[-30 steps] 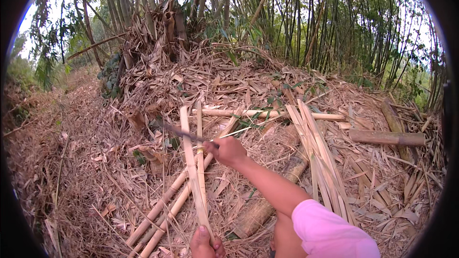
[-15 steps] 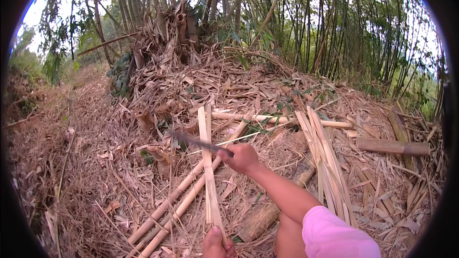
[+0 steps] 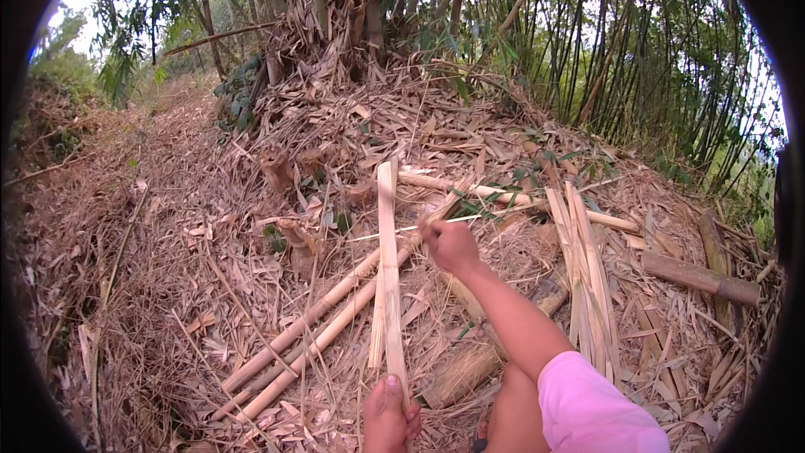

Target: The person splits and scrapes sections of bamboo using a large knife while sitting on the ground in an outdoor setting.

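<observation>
My left hand (image 3: 388,413), at the bottom centre, is closed around the lower end of a long pale bamboo strip (image 3: 388,256), held roughly upright. A thinner pale piece (image 3: 377,323) shows alongside its left edge; whether it is attached, I cannot tell. To the right of the strip, my right hand (image 3: 450,245) is a fist around the knife's handle. The blade does not show clearly now, though a dark blade was plain in the earlier frame. Behind the strip, bamboo poles (image 3: 310,356) lie slantwise on the ground.
Split bamboo strips (image 3: 587,273) lie piled to the right, by my pink sleeve (image 3: 591,403). A pale pole (image 3: 495,193) crosses beyond the hands. Thick bamboo lengths (image 3: 700,277) rest at far right, a log (image 3: 461,373) near my leg. Dry leaves cover the slope; a bamboo clump (image 3: 352,21) rises behind.
My right hand has moved right and slightly up, away from the strip, so the blade no longer crosses it. The view has shifted a little; my left hand keeps its hold.
</observation>
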A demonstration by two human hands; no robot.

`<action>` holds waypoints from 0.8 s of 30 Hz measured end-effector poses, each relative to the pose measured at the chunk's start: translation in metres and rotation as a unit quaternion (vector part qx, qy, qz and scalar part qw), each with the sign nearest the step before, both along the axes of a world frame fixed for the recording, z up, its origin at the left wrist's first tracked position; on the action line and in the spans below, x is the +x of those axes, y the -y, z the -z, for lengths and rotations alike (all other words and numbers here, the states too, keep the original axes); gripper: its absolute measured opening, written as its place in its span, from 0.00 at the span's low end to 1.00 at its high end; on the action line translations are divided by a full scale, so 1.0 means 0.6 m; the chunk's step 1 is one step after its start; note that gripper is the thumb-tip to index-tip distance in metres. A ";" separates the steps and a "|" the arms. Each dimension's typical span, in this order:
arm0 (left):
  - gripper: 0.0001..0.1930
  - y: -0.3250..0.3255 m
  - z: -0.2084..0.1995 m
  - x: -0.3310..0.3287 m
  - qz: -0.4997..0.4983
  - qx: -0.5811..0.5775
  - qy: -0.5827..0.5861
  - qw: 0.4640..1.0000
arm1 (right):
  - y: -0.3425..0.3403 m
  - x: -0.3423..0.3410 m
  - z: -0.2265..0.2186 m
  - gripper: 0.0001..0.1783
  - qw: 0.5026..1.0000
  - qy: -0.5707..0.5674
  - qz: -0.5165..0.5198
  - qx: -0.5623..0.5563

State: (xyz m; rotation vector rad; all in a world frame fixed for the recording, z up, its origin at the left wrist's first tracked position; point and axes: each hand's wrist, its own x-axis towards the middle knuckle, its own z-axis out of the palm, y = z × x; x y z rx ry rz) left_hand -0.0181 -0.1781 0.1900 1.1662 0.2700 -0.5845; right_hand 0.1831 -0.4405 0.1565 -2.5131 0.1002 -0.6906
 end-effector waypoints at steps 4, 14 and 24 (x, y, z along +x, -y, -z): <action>0.16 0.004 0.027 0.000 -0.017 0.050 0.017 0.998 | -0.012 0.000 -0.015 0.42 0.998 -0.020 0.032 0.057; 0.16 0.006 0.022 -0.007 0.004 0.035 0.007 0.999 | 0.022 0.002 -0.015 0.43 0.993 -0.006 0.095 0.071; 0.14 0.008 0.041 -0.011 0.012 -0.008 -0.005 1.000 | 0.033 0.019 -0.015 0.43 0.987 0.012 0.124 0.099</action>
